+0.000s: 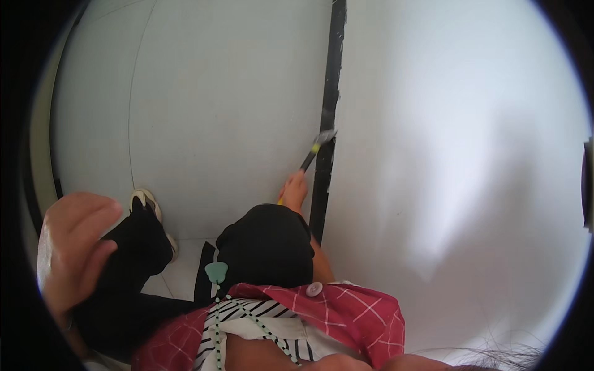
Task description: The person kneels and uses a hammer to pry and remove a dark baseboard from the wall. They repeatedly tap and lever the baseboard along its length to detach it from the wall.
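My right hand is wrapped round the handle of a hammer, which is black with yellow parts. The metal head of the hammer is over the black baseboard, close to the edge where it meets the white wall; whether it touches cannot be told. Chips and rough white marks show along that edge of the baseboard. Off to the left, my left hand is raised in the air. Its fingers are loosely bent, the thumb stands apart from them, and nothing is in it.
Large pale tiles make up the floor. The wall rises along the whole right side. My bent knee in black trousers is beside my right forearm, and my shoe is on the floor. A green pendant hangs in front of me.
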{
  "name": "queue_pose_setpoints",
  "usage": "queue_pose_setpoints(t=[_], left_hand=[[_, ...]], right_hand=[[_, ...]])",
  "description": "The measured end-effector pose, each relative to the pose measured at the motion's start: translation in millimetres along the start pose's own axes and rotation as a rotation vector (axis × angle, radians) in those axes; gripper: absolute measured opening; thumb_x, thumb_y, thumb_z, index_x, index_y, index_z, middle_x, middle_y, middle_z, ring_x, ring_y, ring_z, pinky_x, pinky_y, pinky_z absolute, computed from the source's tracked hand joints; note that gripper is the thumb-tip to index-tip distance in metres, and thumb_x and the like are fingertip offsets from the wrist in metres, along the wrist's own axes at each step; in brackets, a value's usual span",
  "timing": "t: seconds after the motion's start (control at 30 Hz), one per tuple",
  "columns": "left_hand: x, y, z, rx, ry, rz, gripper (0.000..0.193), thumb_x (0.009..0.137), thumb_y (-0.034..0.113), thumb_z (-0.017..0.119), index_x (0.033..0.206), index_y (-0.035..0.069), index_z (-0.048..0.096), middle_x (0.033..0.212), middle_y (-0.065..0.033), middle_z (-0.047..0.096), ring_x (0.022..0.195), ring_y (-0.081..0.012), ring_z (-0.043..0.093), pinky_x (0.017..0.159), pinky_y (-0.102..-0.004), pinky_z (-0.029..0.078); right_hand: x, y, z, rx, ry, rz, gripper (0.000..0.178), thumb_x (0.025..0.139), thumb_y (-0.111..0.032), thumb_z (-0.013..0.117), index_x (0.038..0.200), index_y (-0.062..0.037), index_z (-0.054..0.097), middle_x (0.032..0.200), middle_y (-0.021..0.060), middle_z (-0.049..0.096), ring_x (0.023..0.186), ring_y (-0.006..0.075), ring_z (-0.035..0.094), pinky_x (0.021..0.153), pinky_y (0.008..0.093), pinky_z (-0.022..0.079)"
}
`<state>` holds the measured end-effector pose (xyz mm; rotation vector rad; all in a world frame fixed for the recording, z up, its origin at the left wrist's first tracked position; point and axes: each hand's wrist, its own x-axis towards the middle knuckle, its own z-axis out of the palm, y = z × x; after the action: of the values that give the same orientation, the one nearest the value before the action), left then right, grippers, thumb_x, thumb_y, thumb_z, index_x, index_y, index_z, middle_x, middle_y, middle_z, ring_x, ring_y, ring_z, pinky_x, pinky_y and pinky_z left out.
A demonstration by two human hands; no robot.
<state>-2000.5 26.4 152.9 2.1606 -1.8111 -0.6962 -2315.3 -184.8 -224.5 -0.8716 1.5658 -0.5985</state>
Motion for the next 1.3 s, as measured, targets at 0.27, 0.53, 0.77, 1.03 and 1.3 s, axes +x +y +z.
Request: queue_pose_setpoints(t=[0.27, 0.53, 0.77, 1.03, 1.3], left_hand=[[7, 14, 19, -0.006, 0.037, 0.053, 0.046, 0.063, -0.005, 0.065, 0.109, 0.0, 0.058, 0.108, -0.0177, 0.058, 0.1, -0.0336, 0.056, 0.084, -0.0419, 0.045], [6, -8, 36, 0.107, 0.13, -0.02, 0.05, 0.063, -0.01, 0.064, 0.112, 0.0, 0.058, 0.109, -0.0168, 0.057, 0.103, -0.0322, 0.055, 0.089, -0.0399, 0.044], [29, -31, 46, 0.077, 0.013, 0.078, 0.05, 0.065, -0.008, 0.067, 0.113, 0.001, 0.057, 0.112, -0.0158, 0.056, 0.104, -0.0313, 0.055, 0.089, -0.0394, 0.045], [71, -48, 44, -0.005, -0.036, 0.164, 0.051, 0.068, -0.008, 0.066, 0.117, 0.004, 0.056, 0.113, -0.0142, 0.056, 0.11, -0.0323, 0.052, 0.093, -0.0406, 0.043], [83, -55, 64, 0.002, -0.059, 0.205, 0.052, 0.063, -0.01, 0.067, 0.113, 0.003, 0.057, 0.109, -0.0162, 0.057, 0.103, -0.0324, 0.055, 0.086, -0.0395, 0.046]], right_hand=[[32, -40, 14, 0.052, 0.012, -0.087, 0.046, 0.096, -0.046, 0.039, 0.072, -0.0071, 0.045, 0.051, 0.0013, 0.037, 0.038, 0.0138, 0.039, 0.037, 0.03, 0.034], [-42, 50, -65, -0.034, 0.129, 0.124, 0.042, 0.097, -0.041, 0.038, 0.072, -0.0079, 0.044, 0.053, 0.002, 0.039, 0.039, 0.014, 0.038, 0.038, 0.0302, 0.033], [-54, 33, -55, 0.048, 0.153, 0.193, 0.041, 0.097, -0.04, 0.04, 0.074, -0.0073, 0.046, 0.056, 0.0019, 0.042, 0.043, 0.014, 0.041, 0.041, 0.0301, 0.035], [-60, 24, -49, 0.071, 0.193, 0.164, 0.037, 0.097, -0.037, 0.042, 0.076, -0.007, 0.048, 0.059, 0.0014, 0.043, 0.05, 0.0146, 0.044, 0.048, 0.0301, 0.037], [-56, 23, -35, 0.074, 0.162, 0.152, 0.031, 0.095, -0.031, 0.043, 0.078, -0.0072, 0.05, 0.059, 0.0007, 0.042, 0.059, 0.0158, 0.047, 0.057, 0.0302, 0.04]])
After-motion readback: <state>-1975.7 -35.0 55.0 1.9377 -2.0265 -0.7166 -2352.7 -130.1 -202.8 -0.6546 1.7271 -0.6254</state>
